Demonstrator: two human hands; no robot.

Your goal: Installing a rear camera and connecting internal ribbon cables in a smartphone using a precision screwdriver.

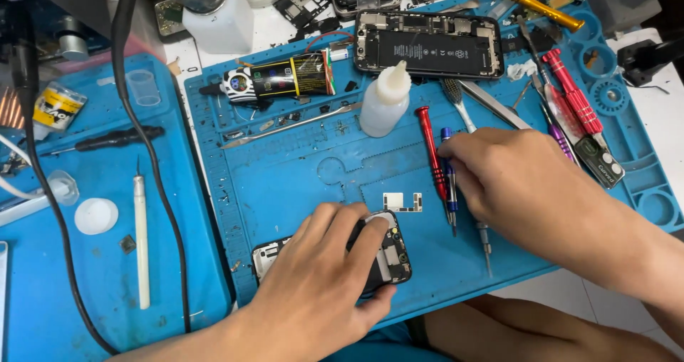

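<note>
Your left hand (320, 276) is flat on the opened phone (388, 255) down at 6 o'clock on the blue mat (299, 177), fingers spread over most of it and pinning it in place. Only the camera end pokes out by your fingertips, plus a bit of the frame on the left. So that hand is pressing and steadying, not really gripping.

Your right hand (520, 184) is over at 3 o'clock, fingers curled onto the blue screwdriver (449, 177), which lies just beside the red screwdriver (431, 152). It looks like you're just closing on the blue one; I can't tell if it's off the mat yet, since the fingers hide the handle.

My read: you're at the pick-your-driver stage, with the phone held ready. The next move seems to call for lifting the blue one clear without dragging the red one along, since they're nearly touching, then bringing the tip down to the exposed end of the phone. You'd probably have to slide your left fingers back a bit to uncover the screws.

Watch the small white bracket (402, 202) lying just at 12 o'clock from the phone, and the white squeeze bottle (385, 102) farther up, upright.
</note>
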